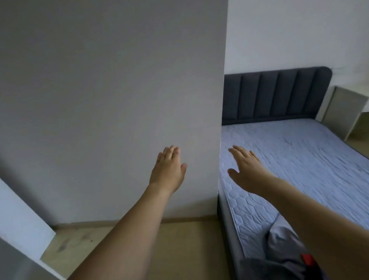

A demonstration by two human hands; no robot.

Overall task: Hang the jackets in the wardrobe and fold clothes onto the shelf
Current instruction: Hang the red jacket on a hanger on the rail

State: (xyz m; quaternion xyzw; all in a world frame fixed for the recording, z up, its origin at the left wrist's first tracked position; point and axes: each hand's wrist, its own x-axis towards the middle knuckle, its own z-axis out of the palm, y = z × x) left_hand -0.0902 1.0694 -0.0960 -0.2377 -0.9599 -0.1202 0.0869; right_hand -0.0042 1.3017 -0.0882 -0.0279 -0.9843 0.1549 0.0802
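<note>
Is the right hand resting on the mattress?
Cannot tell. In the head view the right hand shows open over the mattress, but one angle reveals neither gap nor contact.

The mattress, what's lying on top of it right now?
The mattress is mostly bare. Grey clothes lie heaped at its near corner, with something red showing beside them. The right forearm covers part of the heap, so what else lies there cannot be seen.

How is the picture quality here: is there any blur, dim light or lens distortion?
Head view: soft, dim daylight, no glare; the grey wall panel darkens toward its left; wide-angle bending stretches the forearms and tilts the bed; both hands are slightly blurred; clothes at the bottom edge are unsharp.
</note>
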